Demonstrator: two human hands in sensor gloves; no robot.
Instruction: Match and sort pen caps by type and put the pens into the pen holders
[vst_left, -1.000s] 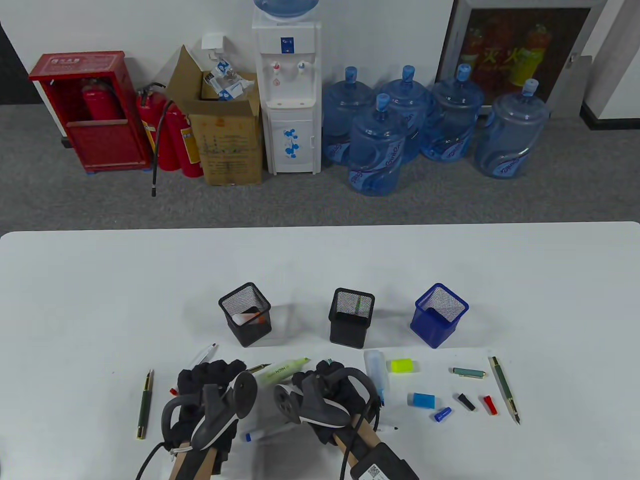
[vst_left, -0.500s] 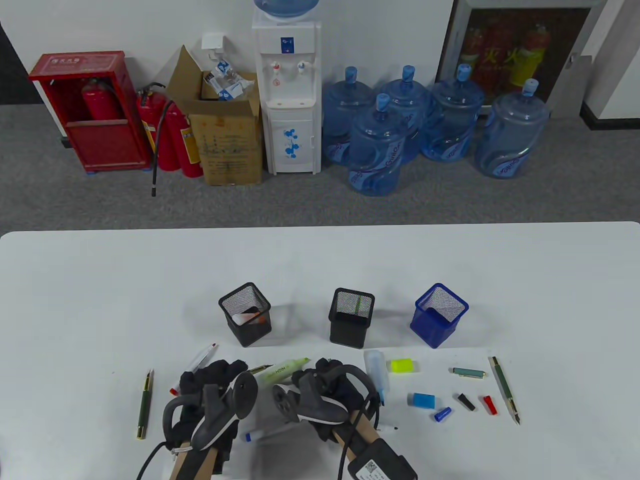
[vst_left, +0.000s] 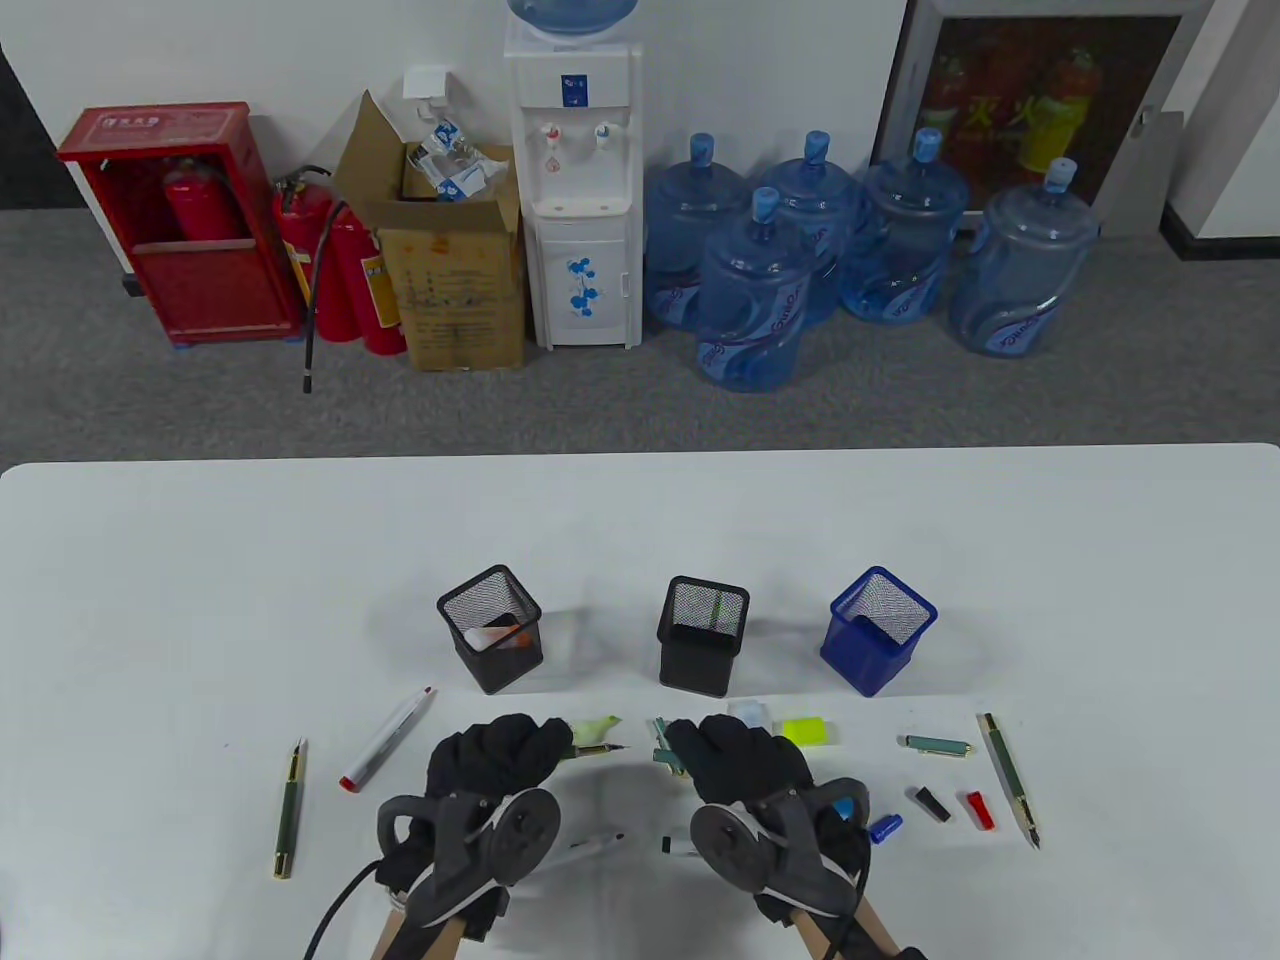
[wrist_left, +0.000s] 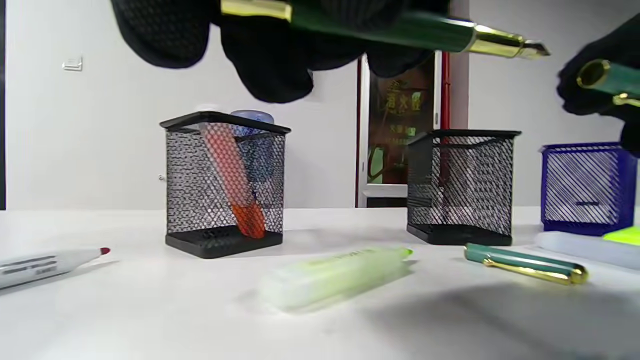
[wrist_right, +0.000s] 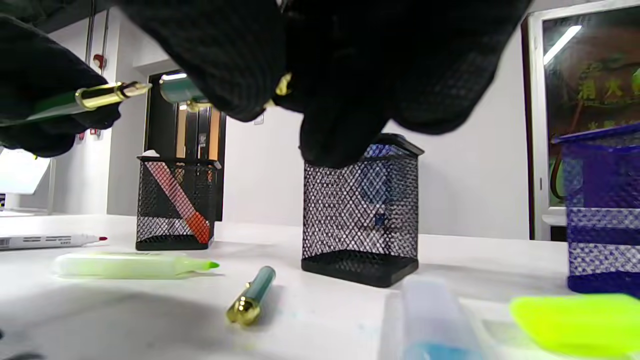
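My left hand (vst_left: 495, 755) grips a green fountain pen (wrist_left: 400, 27) with a gold nib that points right, held above the table. My right hand (vst_left: 740, 760) pinches a green pen cap (wrist_left: 607, 77) with its open end toward the nib; a small gap lies between them. Behind stand three mesh holders: a black one (vst_left: 490, 640) with an orange highlighter, a black one (vst_left: 703, 635) with a green pen, and a blue one (vst_left: 878, 630). A pale green uncapped highlighter (wrist_left: 335, 275) and a teal cap (wrist_left: 522, 262) lie under the hands.
A red-tipped marker (vst_left: 385, 740) and a green pen (vst_left: 288, 810) lie at the left. To the right lie a yellow cap (vst_left: 810, 730), a teal cap (vst_left: 938, 744), black (vst_left: 932, 803), red (vst_left: 980, 810) and blue (vst_left: 885, 828) caps, and a green fountain pen (vst_left: 1008, 780).
Both hands have shifted right and drawn apart. The pen's nib and the cap now show between them. The red marker is uncovered; the right tracker now hides the blue highlighter cap.
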